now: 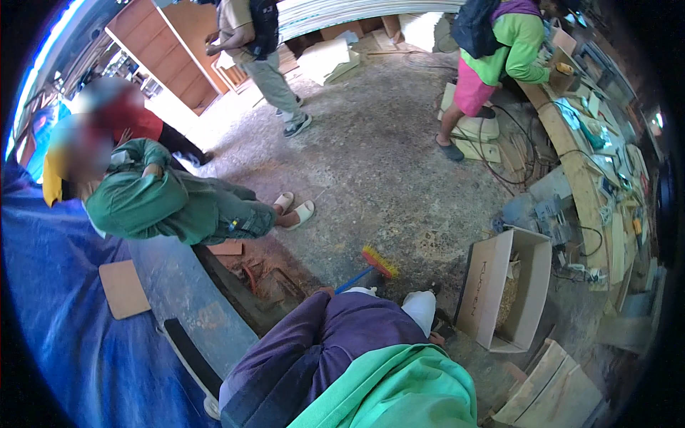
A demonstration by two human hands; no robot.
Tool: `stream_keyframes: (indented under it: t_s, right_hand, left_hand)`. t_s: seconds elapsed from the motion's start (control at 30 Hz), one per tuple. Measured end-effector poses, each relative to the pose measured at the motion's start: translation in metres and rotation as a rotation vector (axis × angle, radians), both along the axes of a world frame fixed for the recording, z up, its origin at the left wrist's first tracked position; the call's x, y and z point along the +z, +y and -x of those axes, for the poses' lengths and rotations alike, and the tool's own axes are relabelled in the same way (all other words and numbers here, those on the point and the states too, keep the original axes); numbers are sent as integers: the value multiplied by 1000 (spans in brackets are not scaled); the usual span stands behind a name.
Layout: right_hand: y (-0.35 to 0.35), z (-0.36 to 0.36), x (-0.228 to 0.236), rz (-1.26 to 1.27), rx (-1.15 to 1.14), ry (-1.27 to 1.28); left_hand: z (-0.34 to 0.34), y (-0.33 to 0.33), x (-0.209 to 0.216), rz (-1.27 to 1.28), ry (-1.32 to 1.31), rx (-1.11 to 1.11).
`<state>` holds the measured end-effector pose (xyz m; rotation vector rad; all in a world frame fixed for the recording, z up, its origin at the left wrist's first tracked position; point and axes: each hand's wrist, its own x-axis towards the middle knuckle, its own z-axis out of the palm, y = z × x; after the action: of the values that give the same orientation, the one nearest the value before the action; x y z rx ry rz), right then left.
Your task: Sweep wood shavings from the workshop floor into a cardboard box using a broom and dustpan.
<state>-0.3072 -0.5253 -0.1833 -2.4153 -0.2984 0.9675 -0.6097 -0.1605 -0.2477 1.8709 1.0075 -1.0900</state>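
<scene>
I look down on my own lap: purple trousers and a green shirt. A small broom with a blue handle and orange and yellow bristles lies on the concrete floor just beyond my knee. Its handle runs back behind the knee. A sliver of what may be my left hand shows at the handle's near end, and its grip is hidden. A white cloth-covered shape sits to the right of the knee; I cannot tell what it is. My right hand is out of sight.
An open cardboard box with sawdust stands to the right, with wooden boards nearer. A person in green sits at left by a blue tarpaulin. Two people stand at the back, one at a cluttered workbench.
</scene>
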Motion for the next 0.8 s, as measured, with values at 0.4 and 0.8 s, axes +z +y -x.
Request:
stream_keyframes:
  t_s: [0.4,0.8]
  right_hand:
    - [-33,-71,-136,-162,348,45]
    - [83,-220,-133,-214,485,340]
  left_hand:
    - [-37,-10,132,-189,-56,414]
    - [-130,-26,209,-303,-213,670]
